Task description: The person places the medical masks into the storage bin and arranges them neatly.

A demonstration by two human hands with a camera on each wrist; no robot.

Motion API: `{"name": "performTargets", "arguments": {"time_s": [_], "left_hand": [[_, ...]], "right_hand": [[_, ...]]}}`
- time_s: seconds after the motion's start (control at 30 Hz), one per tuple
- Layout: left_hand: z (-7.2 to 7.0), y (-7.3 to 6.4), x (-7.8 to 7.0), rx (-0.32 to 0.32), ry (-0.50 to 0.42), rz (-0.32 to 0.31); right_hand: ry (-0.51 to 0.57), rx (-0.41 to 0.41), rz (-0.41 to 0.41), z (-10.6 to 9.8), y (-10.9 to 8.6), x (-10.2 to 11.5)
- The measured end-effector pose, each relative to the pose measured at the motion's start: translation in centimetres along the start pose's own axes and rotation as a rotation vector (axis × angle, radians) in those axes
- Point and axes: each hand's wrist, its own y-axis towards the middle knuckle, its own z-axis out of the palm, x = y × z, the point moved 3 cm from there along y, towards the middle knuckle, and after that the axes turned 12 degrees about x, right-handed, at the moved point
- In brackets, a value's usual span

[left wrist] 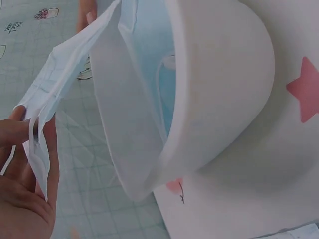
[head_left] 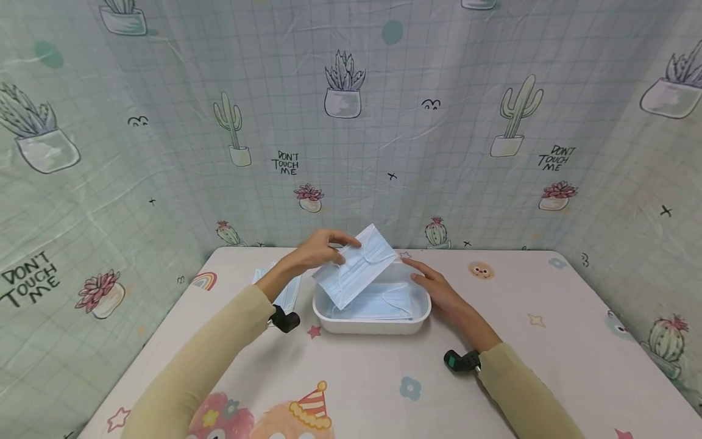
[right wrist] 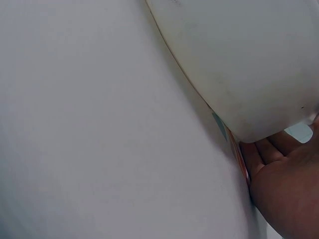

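Observation:
My left hand (head_left: 318, 251) pinches a light-blue pleated face mask (head_left: 359, 268) by its left part, thumb on one side and fingers on the other. Tilted, the mask hangs over the left half of a white oval-cornered tub (head_left: 373, 327). Inside the tub lies at least one more blue mask (head_left: 384, 305), its ear loop showing. At the tub's right end, my right hand (head_left: 439, 289) holds the wall, with the thumb at the rim and the fingers (right wrist: 266, 152) against the outside. How many masks are stacked in there is hidden.
Left of the tub, partly behind my left forearm, more blue mask material (head_left: 289, 297) lies on the white printed table (head_left: 362, 372). Cactus-patterned cloth (head_left: 395, 140) closes off the back and both sides. Each wrist wears a small black device (head_left: 285, 319).

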Motion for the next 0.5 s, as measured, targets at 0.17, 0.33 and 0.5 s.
{"name": "performTargets", "arguments": {"time_s": [0.17, 0.33, 0.5], "left_hand": [[0.7, 1.4, -0.7, 0.096, 0.058, 0.024], [1.4, 2.3, -1.5, 0.184, 0.092, 0.031], [2.1, 3.1, -2.3, 0.294, 0.143, 0.045]], "right_hand": [[-0.01, -0.021, 0.022, 0.0, 0.0, 0.1], [-0.015, -0.038, 0.046, -0.2, 0.2, 0.1], [-0.011, -0.036, 0.064, 0.0, 0.2, -0.1]]}}
